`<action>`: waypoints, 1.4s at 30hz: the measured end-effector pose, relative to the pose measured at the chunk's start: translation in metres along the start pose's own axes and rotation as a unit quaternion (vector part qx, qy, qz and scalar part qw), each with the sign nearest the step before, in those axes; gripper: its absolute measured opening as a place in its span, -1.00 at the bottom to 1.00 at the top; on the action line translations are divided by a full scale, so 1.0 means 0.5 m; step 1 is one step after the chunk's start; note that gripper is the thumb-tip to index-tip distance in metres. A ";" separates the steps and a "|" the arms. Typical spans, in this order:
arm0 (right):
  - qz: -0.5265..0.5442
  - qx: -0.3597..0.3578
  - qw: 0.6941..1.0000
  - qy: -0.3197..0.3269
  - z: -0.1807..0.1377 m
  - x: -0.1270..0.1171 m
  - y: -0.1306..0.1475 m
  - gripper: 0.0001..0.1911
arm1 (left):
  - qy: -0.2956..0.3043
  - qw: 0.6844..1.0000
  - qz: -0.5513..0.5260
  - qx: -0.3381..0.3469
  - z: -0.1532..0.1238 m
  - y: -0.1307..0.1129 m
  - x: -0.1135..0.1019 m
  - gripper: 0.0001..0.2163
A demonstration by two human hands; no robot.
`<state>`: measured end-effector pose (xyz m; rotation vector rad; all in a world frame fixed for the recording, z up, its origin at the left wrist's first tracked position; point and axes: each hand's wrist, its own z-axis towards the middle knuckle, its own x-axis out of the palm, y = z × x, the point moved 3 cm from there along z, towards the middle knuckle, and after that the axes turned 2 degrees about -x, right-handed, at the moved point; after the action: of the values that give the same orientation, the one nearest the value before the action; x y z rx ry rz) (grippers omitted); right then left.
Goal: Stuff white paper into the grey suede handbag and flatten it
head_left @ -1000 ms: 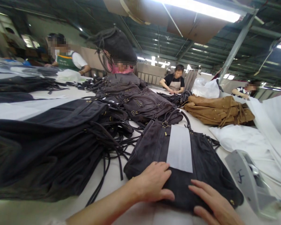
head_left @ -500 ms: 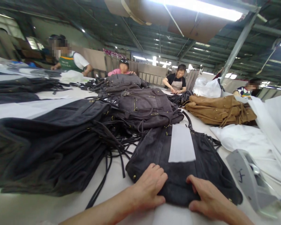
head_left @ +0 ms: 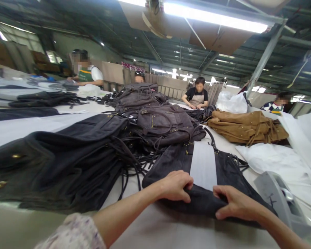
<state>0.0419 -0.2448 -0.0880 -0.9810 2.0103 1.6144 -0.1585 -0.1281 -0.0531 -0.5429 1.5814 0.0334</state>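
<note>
A dark handbag (head_left: 229, 167) lies flat on the table in front of me, its handle pointing away. Down its middle runs a strip of white paper (head_left: 203, 164). My left hand (head_left: 176, 186) grips the bag's near edge left of the paper, thumb towards me and fingers curled over the top. To the right, my right hand (head_left: 232, 203) pinches the same edge between thumb and fingers. That edge is bent up a little between the hands. Some fingertips are hidden.
Stacked dark bags (head_left: 67, 162) with loose straps stand close on the left, and more bags (head_left: 168, 121) lie behind. A grey tape dispenser (head_left: 274, 197) is at right, near white wrapping (head_left: 272, 162) and brown bags (head_left: 243, 126). Several co-workers stand across the table.
Both hands have moved slightly away from me along with the bag's near edge, which is now lifted and bent. The paper's near end now meets that edge. The view has shifted a little.
</note>
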 end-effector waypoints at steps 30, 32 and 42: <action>-0.453 -0.011 0.874 -0.174 0.110 -0.033 -0.030 -0.81 | -0.204 0.960 0.158 -0.106 0.130 0.004 0.052 -0.90; -0.485 -0.030 0.854 -0.187 0.128 -0.020 -0.044 -0.76 | -0.223 0.956 0.132 -0.136 0.152 -0.015 0.059 -0.83; -0.259 0.000 0.962 -0.088 0.080 -0.100 -0.095 -0.56 | -0.207 0.969 0.120 -0.059 0.209 0.014 0.119 -0.86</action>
<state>0.1048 -0.1971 -0.0977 -1.1925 1.4724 1.3549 -0.0628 -0.1048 -0.1222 -0.4015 1.2314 0.4031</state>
